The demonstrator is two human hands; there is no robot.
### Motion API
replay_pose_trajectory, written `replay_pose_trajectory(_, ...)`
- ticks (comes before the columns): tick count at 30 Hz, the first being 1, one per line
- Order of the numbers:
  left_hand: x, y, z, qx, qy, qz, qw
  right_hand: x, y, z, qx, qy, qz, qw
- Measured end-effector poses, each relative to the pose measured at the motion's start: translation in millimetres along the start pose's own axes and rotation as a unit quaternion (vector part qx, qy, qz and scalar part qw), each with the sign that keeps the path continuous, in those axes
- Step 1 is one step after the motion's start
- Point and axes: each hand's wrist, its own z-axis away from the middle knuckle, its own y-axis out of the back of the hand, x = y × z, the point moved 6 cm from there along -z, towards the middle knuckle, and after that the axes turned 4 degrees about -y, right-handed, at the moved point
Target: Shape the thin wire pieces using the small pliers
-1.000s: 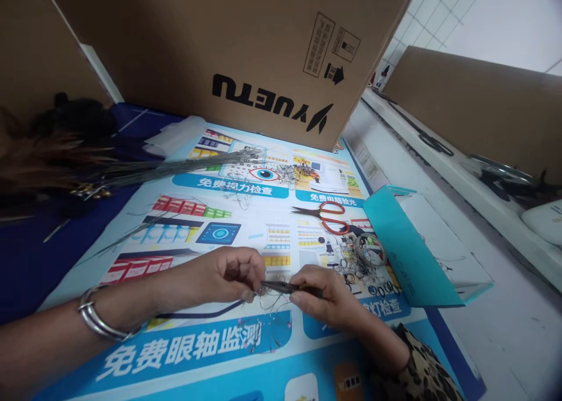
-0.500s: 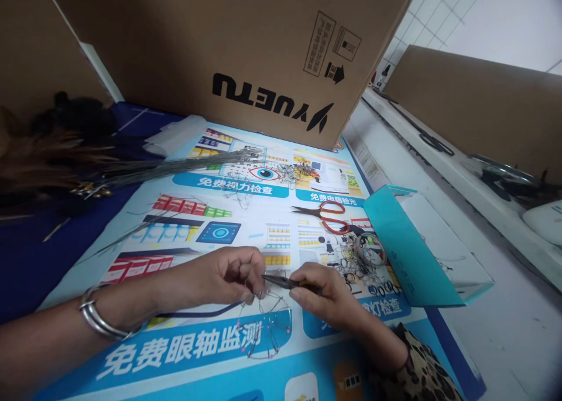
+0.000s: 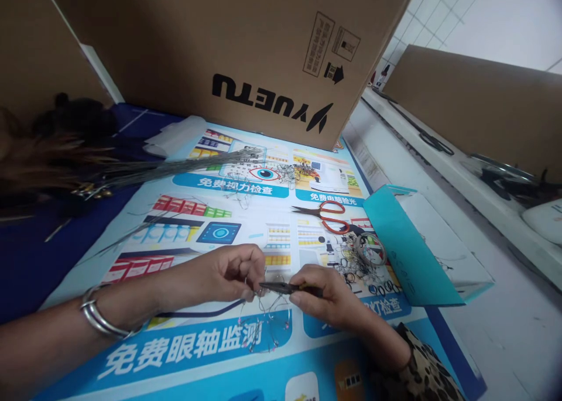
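My left hand (image 3: 235, 272) is closed in a pinch on a loose cluster of thin wires (image 3: 266, 325) with small pinkish tips. The wires hang below the fingertips, over the printed sheet. A pair of needle-nose pliers (image 3: 276, 286) is gripped in my right hand (image 3: 322, 290), its narrow jaws pointing left. Their tip meets the top of the wires, right beside my left fingertips. Whether the jaws are closed on a wire is too small to tell. A silver bangle (image 3: 94, 316) circles my left wrist.
Red-handled scissors (image 3: 327, 212) lie beyond my right hand, near a pile of wire loops and rings (image 3: 362, 254). An open turquoise box (image 3: 406, 249) stands at right. Long thin wires (image 3: 188, 164) lie at back left. A large cardboard box (image 3: 263, 50) rises behind.
The pliers have shifted slightly left and down, close against my left fingertips. The hanging wires have swung and risen a little. My left hand has barely moved.
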Motion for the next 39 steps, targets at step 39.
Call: replay_pose_trajectory(39,-3.4,-2.0,-0.7,-0.007,0.014,0.02,1.0,0.0,-3.7,-0.6,0.003,0.004,0.019,1.0)
